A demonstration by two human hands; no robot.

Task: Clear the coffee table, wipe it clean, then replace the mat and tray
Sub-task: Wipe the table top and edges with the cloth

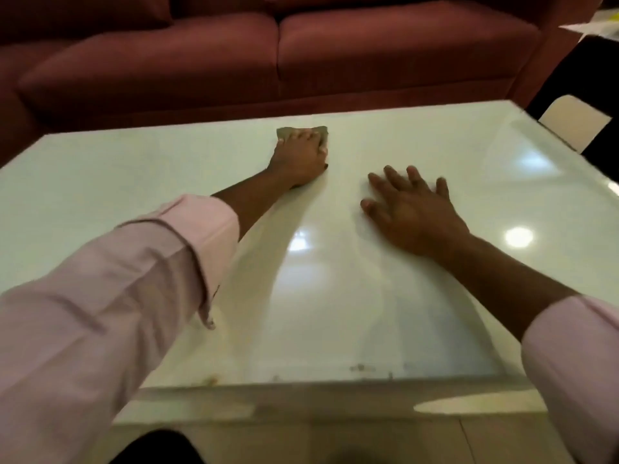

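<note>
left arm: stretched far forward, sleeve rolled
left hand [298, 155]: palm down, fingers flat, pressing
right hand [412, 209]: palm down, fingers spread

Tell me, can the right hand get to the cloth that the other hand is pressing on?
Probably yes. The right hand lies flat on the coffee table, with only bare tabletop between it and the cloth, though the left hand covers most of it.
</note>
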